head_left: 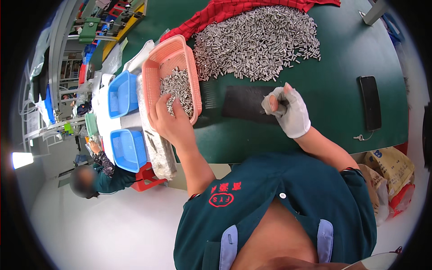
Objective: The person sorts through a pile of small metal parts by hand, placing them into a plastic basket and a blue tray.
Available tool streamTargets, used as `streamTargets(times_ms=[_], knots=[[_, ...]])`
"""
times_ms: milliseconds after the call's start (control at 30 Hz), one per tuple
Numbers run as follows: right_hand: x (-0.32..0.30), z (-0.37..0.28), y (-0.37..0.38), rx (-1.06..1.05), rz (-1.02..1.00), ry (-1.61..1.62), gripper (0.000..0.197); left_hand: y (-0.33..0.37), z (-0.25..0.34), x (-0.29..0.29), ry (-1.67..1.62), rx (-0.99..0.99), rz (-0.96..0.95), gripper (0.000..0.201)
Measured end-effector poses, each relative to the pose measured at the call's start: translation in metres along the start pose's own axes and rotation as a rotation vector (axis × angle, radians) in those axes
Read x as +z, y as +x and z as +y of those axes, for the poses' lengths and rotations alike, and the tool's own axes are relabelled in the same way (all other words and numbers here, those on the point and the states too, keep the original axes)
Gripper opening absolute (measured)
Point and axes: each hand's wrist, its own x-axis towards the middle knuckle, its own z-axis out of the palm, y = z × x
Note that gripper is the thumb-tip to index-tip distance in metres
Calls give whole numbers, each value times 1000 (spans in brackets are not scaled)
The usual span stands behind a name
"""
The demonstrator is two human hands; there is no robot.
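My bare left hand [173, 119] reaches over the near end of a pink plastic basket [150, 67], its thumb and fingers apart at the small metal cylinders [177, 87] inside. Whether a cylinder lies under the fingertips cannot be made out. To the right, my right hand [290, 110] wears a white glove with bare fingertips. Its fingers are curled in above the right end of a flat black mat [243, 103]; anything inside them is hidden. Beyond the mat, a large heap of the same shiny cylinders [261, 42] spreads over the green table [342, 54].
Red checked cloth [220, 18] lies behind the heap. A dark phone [370, 103] and a small key [358, 137] lie at the right. Two blue baskets [122, 95] stand left of the pink one. Another person [103, 175] sits at the far left. Bags [389, 168] stand at the lower right.
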Motion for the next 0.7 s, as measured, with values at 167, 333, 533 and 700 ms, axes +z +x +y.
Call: streamTargets(times_ms=[167,333,533,700], knots=[[0,1,2,9,-5,10,50,-13,42,30,-467,133,-133,16],[1,-2,1,5,25,8,50,-22,38,79,-536,-31,-451,13],[0,-2,1,13,15,-20,49,-17,28,105,-339,60,-451,13],[0,-1,0,8,10,-13,50,-20,22,110,-319,52,-475,13]])
